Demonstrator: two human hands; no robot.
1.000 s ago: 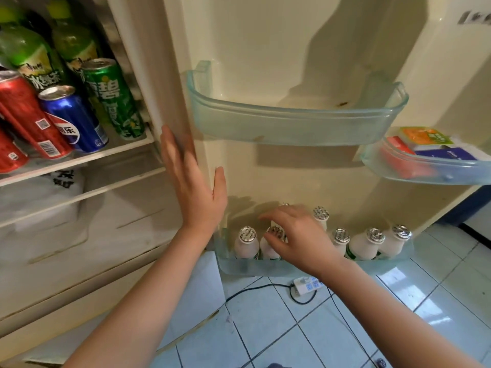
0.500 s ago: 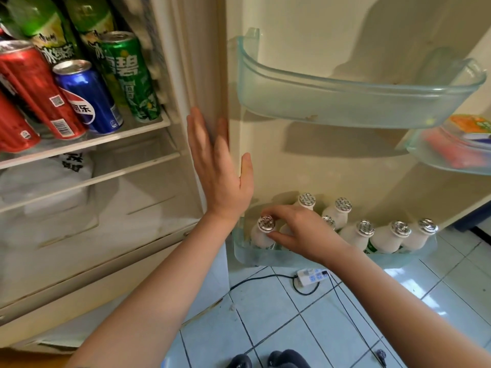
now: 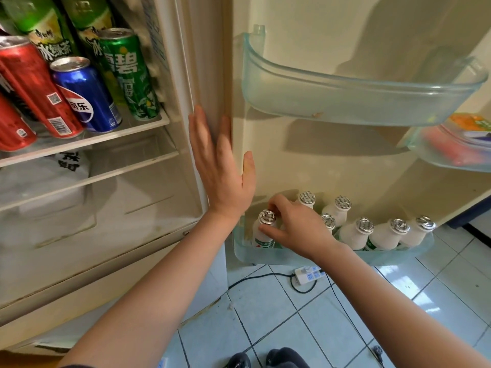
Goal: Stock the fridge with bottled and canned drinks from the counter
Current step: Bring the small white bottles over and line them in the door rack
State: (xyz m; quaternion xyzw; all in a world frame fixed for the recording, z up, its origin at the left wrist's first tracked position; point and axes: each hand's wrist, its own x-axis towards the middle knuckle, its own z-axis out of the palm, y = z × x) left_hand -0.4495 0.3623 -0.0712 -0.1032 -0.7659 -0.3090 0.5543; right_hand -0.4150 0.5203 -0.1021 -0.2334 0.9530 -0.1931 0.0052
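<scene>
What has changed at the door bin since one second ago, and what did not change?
The right hand moved left along the row and now pinches the leftmost bottle under its cap. The left hand stays flat on the fridge frame; the other bottles stand in the bin as before.

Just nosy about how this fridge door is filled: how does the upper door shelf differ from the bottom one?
The upper door shelf shows no drinks; the bottom door shelf holds white bottles with foil caps. The right hand reaches into the bottom door shelf, pinching the leftmost bottle; no hand is at the upper door shelf. Both are pale see-through plastic bins on the open door.
</scene>
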